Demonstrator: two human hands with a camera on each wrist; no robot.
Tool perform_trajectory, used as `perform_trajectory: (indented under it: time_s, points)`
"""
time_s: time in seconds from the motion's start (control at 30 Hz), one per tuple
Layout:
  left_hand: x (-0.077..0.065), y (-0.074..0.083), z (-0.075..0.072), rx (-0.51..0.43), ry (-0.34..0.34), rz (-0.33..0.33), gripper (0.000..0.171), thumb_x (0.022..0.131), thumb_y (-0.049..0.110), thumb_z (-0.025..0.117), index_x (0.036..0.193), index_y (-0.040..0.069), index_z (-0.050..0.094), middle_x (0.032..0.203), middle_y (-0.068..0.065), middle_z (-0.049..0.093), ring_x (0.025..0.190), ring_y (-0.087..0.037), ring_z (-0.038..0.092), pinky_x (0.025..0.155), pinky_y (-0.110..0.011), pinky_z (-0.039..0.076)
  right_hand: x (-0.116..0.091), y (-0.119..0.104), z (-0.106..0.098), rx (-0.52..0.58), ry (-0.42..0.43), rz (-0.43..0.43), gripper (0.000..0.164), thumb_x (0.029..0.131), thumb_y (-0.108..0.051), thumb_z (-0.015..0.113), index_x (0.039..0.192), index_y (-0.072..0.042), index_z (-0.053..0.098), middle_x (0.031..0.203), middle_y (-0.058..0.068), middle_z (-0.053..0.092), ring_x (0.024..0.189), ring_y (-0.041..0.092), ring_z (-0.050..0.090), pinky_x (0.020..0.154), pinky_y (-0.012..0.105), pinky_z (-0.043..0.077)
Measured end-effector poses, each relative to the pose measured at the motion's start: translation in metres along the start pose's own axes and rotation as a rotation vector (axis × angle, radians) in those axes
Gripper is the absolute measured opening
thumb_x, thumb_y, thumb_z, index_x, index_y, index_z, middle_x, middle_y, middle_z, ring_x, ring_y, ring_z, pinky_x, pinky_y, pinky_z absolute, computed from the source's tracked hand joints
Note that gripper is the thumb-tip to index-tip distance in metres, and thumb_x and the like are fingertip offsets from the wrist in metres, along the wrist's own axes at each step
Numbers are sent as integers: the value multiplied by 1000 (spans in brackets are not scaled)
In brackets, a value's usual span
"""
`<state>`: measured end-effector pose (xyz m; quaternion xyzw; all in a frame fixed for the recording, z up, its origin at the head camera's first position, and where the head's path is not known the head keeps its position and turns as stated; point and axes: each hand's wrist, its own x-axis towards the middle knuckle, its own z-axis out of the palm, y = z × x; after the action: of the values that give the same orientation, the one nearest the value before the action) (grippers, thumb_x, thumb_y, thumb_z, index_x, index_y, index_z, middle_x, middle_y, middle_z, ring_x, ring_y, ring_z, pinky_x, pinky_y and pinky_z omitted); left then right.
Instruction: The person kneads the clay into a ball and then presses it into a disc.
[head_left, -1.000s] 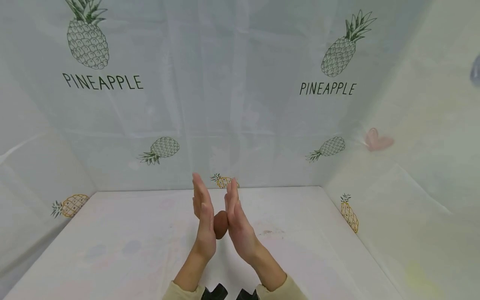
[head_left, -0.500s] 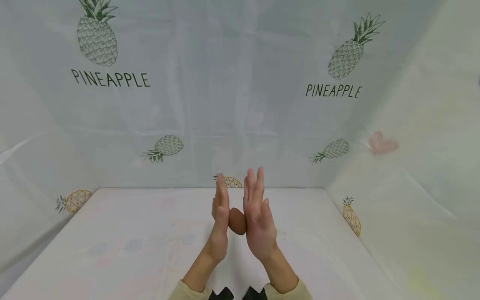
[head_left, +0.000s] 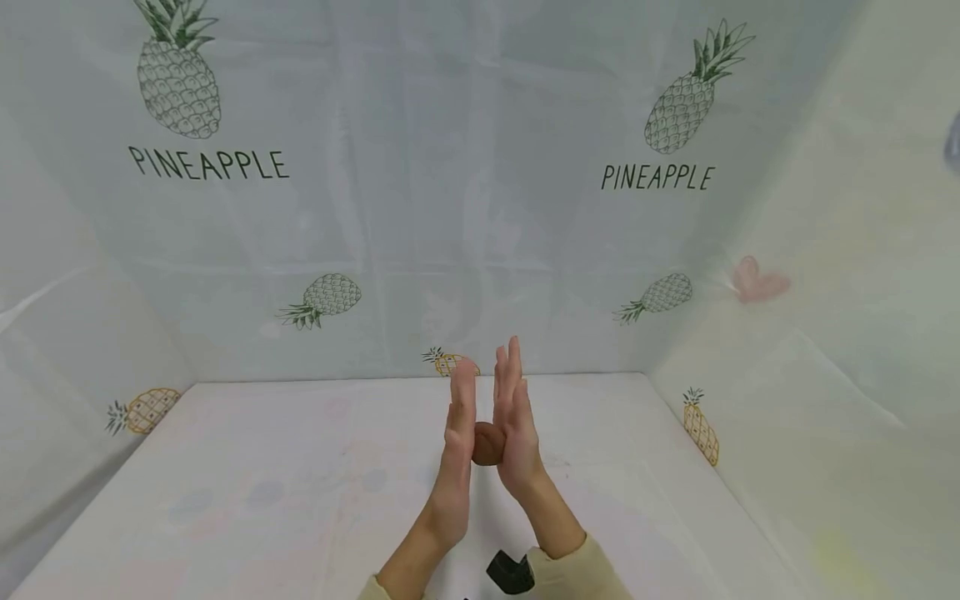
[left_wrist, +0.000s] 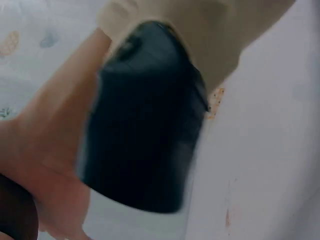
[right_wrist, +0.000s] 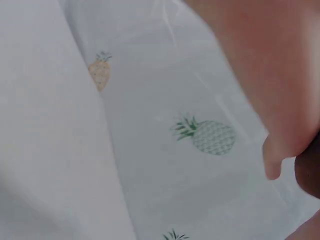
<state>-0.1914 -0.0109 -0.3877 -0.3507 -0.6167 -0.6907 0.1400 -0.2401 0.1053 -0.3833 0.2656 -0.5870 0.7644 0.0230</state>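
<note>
A ball of brown clay (head_left: 488,443), with a curved seam on its front, sits between two upright palms in the head view. My left hand (head_left: 457,454) presses it from the left with straight fingers. From the right, the palm of my right hand (head_left: 519,437) touches it, fingers also straight and pointing up. The fingertips of both hands stand apart. At the lower left of the left wrist view, the same clay (left_wrist: 15,210) shows dark against a palm. Part of the clay (right_wrist: 307,175) also appears at the right edge of the right wrist view.
Below the hands lies a white-covered table (head_left: 285,533) with faint coloured spots. Behind it hangs a pale sheet (head_left: 450,167) printed with pineapples. A black device (head_left: 512,572) is at the right wrist by a beige sleeve (head_left: 581,575).
The hands and clay shift right, then a little further right. The palms slide against each other, the left now reaching farther forward. The clay turns from an egg shape to a rounder outline with a seam.
</note>
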Motion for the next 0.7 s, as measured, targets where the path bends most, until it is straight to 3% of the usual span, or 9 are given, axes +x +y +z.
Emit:
perform_trajectory:
  time_s: [0.07,0.1,0.13,0.17,0.2,0.3,0.43,0.7]
  points:
    - [1,1,-2,-14,8,19,64,113,49,-2,171,23,-8,178,9,-16,163,-14,-20,120,-69,-17,0,5,2,-40,-35,-13,60,111,-60,5,167,-48,-12,177,-10,-13,151,22,38,108,29,42]
    - [1,1,-4,-18,16,25,64,113,47,-2,171,22,-9,178,9,-16,163,-15,-20,120,-67,-17,1,8,3,-58,-62,-30,60,112,-58,4,168,-46,-12,177,-9,-13,151,25,38,121,38,32]
    - [2,1,-6,-13,28,33,63,113,45,-2,171,22,-9,178,8,-17,163,-16,-20,121,-66,-18,1,10,4,-71,-89,-43,59,113,-55,5,168,-46,-12,177,-10,-13,163,20,12,129,47,16]
    - [3,1,-8,-10,41,32,63,113,46,-2,171,22,-10,178,9,-17,163,-15,-20,121,-65,-20,1,12,6,-84,-122,-60,58,113,-52,4,168,-44,-13,177,-9,-13,163,17,-13,130,56,-1]
    - [3,0,-11,-2,58,30,63,113,46,-2,171,23,-10,178,9,-17,162,-15,-20,121,-64,-21,0,14,8,-91,-158,-74,58,114,-49,4,168,-43,-14,177,-8,-14,164,20,-13,127,62,-11]
    - [5,0,-20,23,114,5,64,112,50,1,170,27,-12,177,11,-19,161,-13,-23,120,-63,-26,-2,17,16,-85,-248,-103,58,114,-45,2,168,-39,-18,178,-7,-14,164,22,-14,126,67,-12]
    - [8,-1,-31,54,198,-43,67,111,57,6,169,31,-14,175,16,-21,159,-9,-27,120,-59,-29,-5,14,26,15,-329,-101,60,113,-47,0,167,-36,-22,178,-6,-15,164,21,-15,125,66,-14]
    - [11,-14,-42,171,302,-119,68,110,55,15,169,37,-13,174,19,-19,159,-5,-24,120,-56,-28,-11,-8,33,211,-296,-48,60,111,-50,-3,166,-38,-24,177,-4,-17,163,25,-19,127,58,-17]
